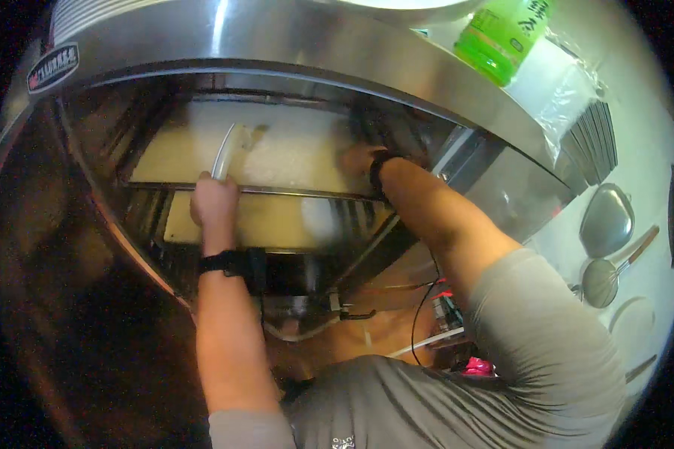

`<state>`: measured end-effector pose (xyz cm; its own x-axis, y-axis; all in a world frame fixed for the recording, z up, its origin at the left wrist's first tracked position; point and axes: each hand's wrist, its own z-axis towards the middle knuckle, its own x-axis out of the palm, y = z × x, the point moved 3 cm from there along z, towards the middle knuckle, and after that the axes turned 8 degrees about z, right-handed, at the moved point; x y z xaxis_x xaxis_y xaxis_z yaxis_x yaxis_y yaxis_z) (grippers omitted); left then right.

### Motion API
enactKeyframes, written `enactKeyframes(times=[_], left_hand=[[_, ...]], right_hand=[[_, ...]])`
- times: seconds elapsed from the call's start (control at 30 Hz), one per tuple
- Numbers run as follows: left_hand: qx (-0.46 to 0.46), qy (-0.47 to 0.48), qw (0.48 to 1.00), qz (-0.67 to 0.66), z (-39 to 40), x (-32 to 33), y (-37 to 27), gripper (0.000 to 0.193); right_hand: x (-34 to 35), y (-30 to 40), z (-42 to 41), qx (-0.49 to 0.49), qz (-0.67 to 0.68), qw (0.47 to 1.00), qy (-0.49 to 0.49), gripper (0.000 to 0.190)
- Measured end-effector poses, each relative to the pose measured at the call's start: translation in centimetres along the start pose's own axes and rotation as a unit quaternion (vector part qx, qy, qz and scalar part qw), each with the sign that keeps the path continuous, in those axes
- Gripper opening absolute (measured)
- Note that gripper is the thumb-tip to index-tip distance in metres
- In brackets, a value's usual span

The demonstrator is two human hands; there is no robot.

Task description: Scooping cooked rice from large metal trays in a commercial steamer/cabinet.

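Note:
In front of me a metal cabinet with a dark opening (309, 73) holds trays stacked on racks. The upper tray (297, 192) carries a pale yellow, sheet-like layer (174, 151) with a whitish sheen. My left hand (213, 199), a black band at its wrist, grips a slim pale tool (224, 151) with a shiny metal edge, held upright over that tray's front edge. Its exact kind is unclear. Toward the tray's right end is my right hand (362, 160), blurred and in shadow; its fingers are hard to make out. A lower tray (264, 221) bears a similar pale layer.
The cabinet's steel top edge (326, 39) arches above the opening. A green-labelled bottle (500, 42) and a clear plastic bag (561, 95) stand at upper right. A wire-mesh strainer (601, 282) and a metal scoop-like utensil (606, 219) are at right. A black cable (418, 325) hangs below.

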<state>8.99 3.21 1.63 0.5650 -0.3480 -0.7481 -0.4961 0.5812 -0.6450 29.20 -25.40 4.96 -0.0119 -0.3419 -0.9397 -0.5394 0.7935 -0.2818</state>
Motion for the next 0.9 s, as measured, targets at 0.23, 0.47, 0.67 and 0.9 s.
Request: enactKeyframes(times=[0.23, 0.47, 0.67, 0.9], left_hand=[[0.001, -0.002, 1.0, 0.021, 0.1, -0.4, -0.1, 0.041], [0.059, -0.002, 0.997, 0.053, 1.4, 1.9, 0.5, 0.043], [0.015, -0.006, 0.999, 0.042, 0.2, 0.3, -0.9, 0.046], [0.026, 0.042, 0.997, 0.062, 1.8, 1.2, 0.2, 0.047]], right_hand=[[-0.2, 3.0, -5.6, -0.012, 0.046, 0.999, -0.015, 0.027], [-2.5, 4.6, -8.7, -0.029, 0.149, 0.984, -0.094, 0.021], [-2.6, 4.9, -10.1, -0.067, 0.127, 0.968, -0.205, 0.015], [-3.3, 5.8, -12.3, -0.002, 0.191, 0.947, -0.258, 0.024]])
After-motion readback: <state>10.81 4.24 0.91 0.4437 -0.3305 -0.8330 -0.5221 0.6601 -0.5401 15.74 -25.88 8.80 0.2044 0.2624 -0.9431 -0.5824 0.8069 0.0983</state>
